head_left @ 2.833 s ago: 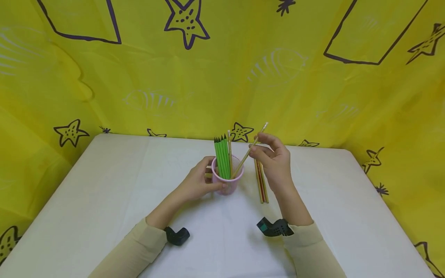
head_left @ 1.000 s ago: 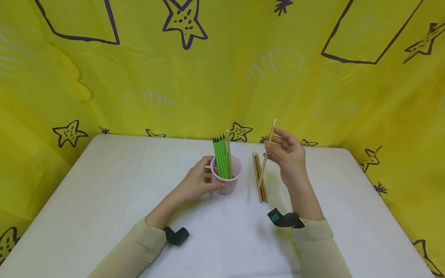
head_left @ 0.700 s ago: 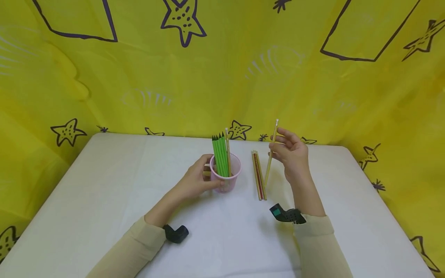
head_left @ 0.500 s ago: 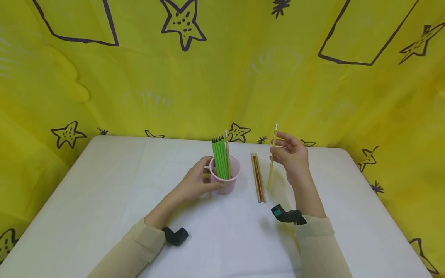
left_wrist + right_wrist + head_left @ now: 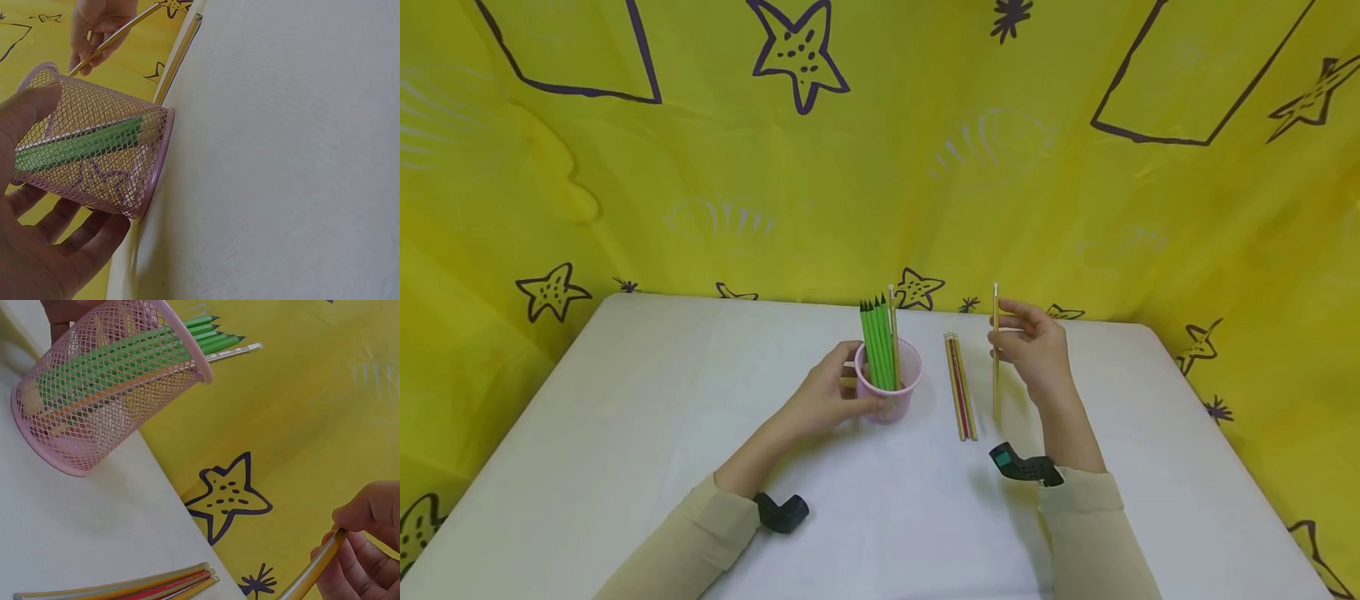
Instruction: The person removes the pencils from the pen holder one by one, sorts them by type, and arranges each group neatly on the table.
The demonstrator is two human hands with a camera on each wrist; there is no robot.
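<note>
A pink mesh pencil cup (image 5: 889,408) stands on the table, gripped around its side by my left hand (image 5: 823,393). Inside it, several green pencils (image 5: 877,346) lean with dark tips up, beside a gold pencil (image 5: 895,337) with its white eraser end up. My right hand (image 5: 1033,346) pinches another gold pencil (image 5: 996,375) between thumb and fingers, held upright with the eraser end on top. Between the cup and that pencil lies a small bundle of gold and red pencils (image 5: 960,387), side by side on the table.
The white tabletop (image 5: 647,433) runs back to a yellow printed curtain (image 5: 865,167) with starfish and fish drawings. Each wrist carries a black camera, the left one (image 5: 782,512) and the right one (image 5: 1026,465).
My right hand has moved the gold pencil out of the cup, rightward past the lying bundle, turning it from slanted to upright and lowering it slightly. My left hand keeps its grip on the cup.
</note>
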